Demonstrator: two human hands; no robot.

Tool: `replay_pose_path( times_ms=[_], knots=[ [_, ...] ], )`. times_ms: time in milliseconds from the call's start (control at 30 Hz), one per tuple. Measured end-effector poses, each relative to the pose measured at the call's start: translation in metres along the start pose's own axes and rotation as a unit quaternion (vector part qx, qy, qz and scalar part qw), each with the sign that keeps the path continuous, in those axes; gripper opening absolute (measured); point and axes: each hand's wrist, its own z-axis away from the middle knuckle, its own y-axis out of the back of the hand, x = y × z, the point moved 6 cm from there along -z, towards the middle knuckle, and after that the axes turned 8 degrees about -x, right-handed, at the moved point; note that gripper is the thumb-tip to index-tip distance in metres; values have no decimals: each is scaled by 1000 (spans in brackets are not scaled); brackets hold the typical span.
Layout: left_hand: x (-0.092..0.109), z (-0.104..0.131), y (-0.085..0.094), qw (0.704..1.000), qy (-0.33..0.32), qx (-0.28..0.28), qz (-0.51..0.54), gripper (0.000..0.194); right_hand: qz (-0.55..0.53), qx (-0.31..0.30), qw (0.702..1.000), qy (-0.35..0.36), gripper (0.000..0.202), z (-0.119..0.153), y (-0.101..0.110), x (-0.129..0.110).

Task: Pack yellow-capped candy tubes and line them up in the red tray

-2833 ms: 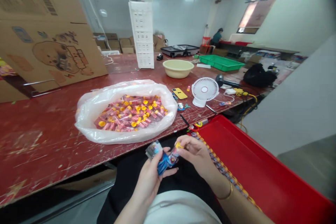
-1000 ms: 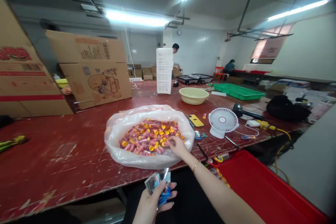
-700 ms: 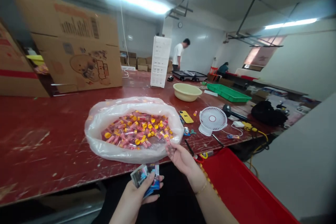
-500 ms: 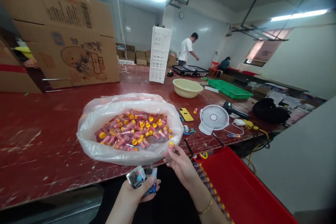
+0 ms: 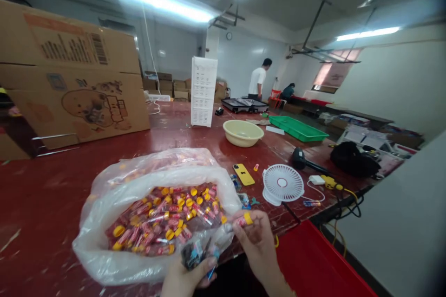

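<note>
My left hand (image 5: 186,280) is closed around several small shiny packets (image 5: 195,254) in dark, silver and blue, blurred and partly hidden by the fingers. Between the fingertips of my right hand (image 5: 258,251) is a small clear tube (image 5: 243,220) with a pink label and a yellow cap, lying almost sideways, cap to the right. Both hands are at the near right rim of a white plastic bag (image 5: 101,260), which stands open on the table. Inside it lie many similar capped tubes (image 5: 163,222).
On the red table (image 5: 42,204) are a white fan (image 5: 283,183), a yellow phone (image 5: 244,174), a cream basin (image 5: 243,133), a green tray (image 5: 298,128) and a large cardboard box (image 5: 80,79). A red bin (image 5: 320,264) stands at right. Another person (image 5: 258,80) stands far back.
The view has tilted upward, so the bag sits lower in it. In my right hand the tube has turned from upright to sideways. The person at the back has turned and lowered an arm.
</note>
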Motion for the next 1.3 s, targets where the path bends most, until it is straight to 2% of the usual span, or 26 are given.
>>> replay_pose_path(
  times_ms=[100,167,300,367,433,500,600,667,767,800,867,933,1067,1200,1300],
  knots=[
    [28,3,-4,999,-34,-34,-3,40,39,-4,998,50,25,-10,-11,-29],
    [44,4,-1,998,-48,-44,-11,33,66,-32,994,77,24,-16,-21,-41],
    [57,-3,11,996,-67,-23,-48,28,132,-97,978,130,30,-26,-40,-50],
    [59,-10,15,994,-92,-22,-53,30,160,-110,972,129,30,-32,-45,-45],
    [60,-18,17,992,-111,-22,-59,29,167,-121,975,84,25,-42,-48,-35],
    [58,-24,17,993,-100,-35,-60,29,132,-134,982,3,21,-53,-51,-19],
    [53,-30,11,995,-39,-90,-6,40,38,-132,985,-105,24,-63,-53,4],
    [49,-32,4,992,11,-115,44,47,5,-120,983,-136,27,-64,-53,13],
    [43,-34,-5,984,83,-109,114,49,12,-136,979,-153,28,-53,-58,19],
    [41,-36,-9,979,102,-106,138,47,20,-155,975,-159,36,-47,-61,20],
    [40,-39,-17,973,128,-101,165,44,46,-179,969,-167,66,-34,-66,23],
    [41,-41,-24,971,131,-109,168,39,88,-149,971,-163,84,-26,-63,28],
    [41,-42,-34,971,113,-150,151,36,127,-49,983,-125,63,-20,-46,33],
    [37,-43,-35,975,79,-172,115,40,119,-44,988,-93,59,-20,-38,27],
    [30,-42,-39,970,96,-192,111,38,136,-50,986,-80,61,-18,-33,18]
  ],
)
